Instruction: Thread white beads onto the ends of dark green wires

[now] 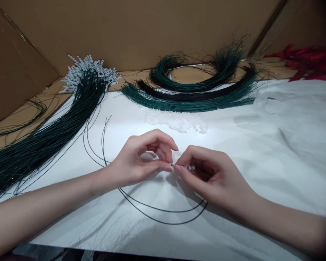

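Two hands at work, fingertips meeting at the middle of the desk. Left hand: grip pinched together, thumb against forefinger, on the end of a thin dark wire. Right hand: grip likewise closed, clamped on a small clear bead piece just beside the left fingertips. Two loose wire strands, both sweeping in a long curve beneath the wrists and rising again at the left toward the far side.

Three gatherings of wire otherwise. One thick bundle of dark green wires laid diagonally at the left, each strand tipped in white, the white bead tips fanned out like a spray at the far end. One coiled heap of green and black wires at the back, looped in broad arcs, frayed ends sticking up at the right. A few stray strands on the bare board at the far left. One scattered pile of loose clear beads between coil and hands, too small to count.

Desk covered by a white sheet, smooth, faintly creased at the right. Brown cardboard walls behind and to the left, matte and plain. Red fabric, crumpled, in the far right corner.
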A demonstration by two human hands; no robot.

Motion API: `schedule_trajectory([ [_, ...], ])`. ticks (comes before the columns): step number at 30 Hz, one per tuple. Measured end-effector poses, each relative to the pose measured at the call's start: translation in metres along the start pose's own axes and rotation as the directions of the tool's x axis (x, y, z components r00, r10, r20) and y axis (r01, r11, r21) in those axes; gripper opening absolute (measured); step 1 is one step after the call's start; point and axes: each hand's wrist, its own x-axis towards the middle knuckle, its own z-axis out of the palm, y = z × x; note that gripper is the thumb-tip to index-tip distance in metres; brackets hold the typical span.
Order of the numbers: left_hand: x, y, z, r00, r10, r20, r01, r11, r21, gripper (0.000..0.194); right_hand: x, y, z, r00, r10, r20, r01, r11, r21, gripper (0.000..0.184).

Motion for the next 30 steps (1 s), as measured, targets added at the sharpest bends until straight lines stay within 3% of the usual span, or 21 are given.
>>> schedule_trajectory([
  [6, 0.0006, -0.0014, -0.0015, 0.999, 0.042, 0.000, -0.042, 0.999, -0.012, 0.034, 0.0010, -0.0014, 0.0003, 1.000, -0.019, -0.013, 0.019, 1.000, 0.005, 0.014],
  [16, 0.0015, -0.0002, 0.0003, 1.000, 0.001, -0.007, -0.002, 0.999, -0.044, 0.035, -0.0003, 0.0008, -0.0004, 1.000, -0.016, -0.010, 0.016, 1.000, -0.010, 0.015],
  [30, 0.0002, -0.0016, -0.0008, 0.998, 0.058, 0.009, -0.058, 0.998, 0.017, 0.034, 0.0004, 0.0008, 0.0004, 1.000, 0.017, 0.005, -0.017, 0.995, 0.099, 0.012],
])
